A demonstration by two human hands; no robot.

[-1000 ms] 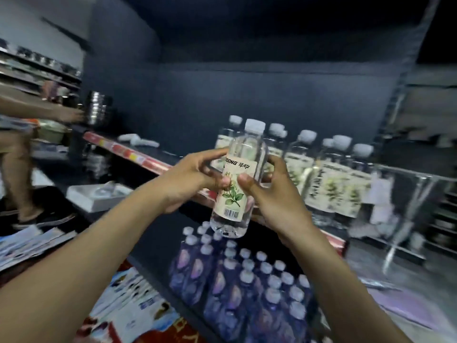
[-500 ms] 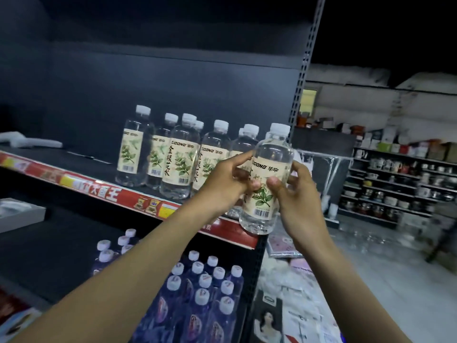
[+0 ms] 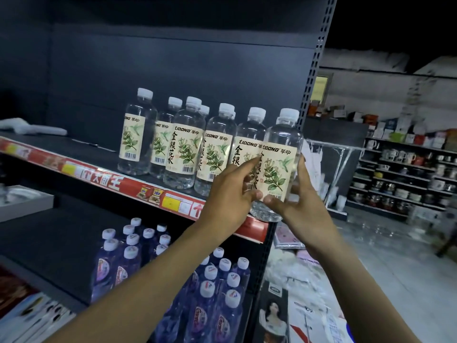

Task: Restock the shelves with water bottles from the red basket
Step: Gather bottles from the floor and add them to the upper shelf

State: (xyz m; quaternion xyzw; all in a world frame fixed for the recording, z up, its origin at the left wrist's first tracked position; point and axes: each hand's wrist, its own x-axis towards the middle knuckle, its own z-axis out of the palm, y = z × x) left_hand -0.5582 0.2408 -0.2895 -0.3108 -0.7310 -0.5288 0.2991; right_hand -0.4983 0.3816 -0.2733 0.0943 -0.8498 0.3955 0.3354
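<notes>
A clear water bottle with a white cap and cream leaf label stands upright at the right end of the dark shelf, its base at the shelf's front edge. My left hand holds its left side and my right hand grips its right side and lower label. Several matching bottles stand in a row to its left on the same shelf. The red basket is out of view.
The shelf upright rises just right of the held bottle. Several purple-labelled bottles fill the shelf below. A white tray sits at the left. An aisle floor and far shelves of crockery lie to the right.
Both hands carried the bottle rightward and forward onto the right end of the shelf row. My view swung right along the shelf.
</notes>
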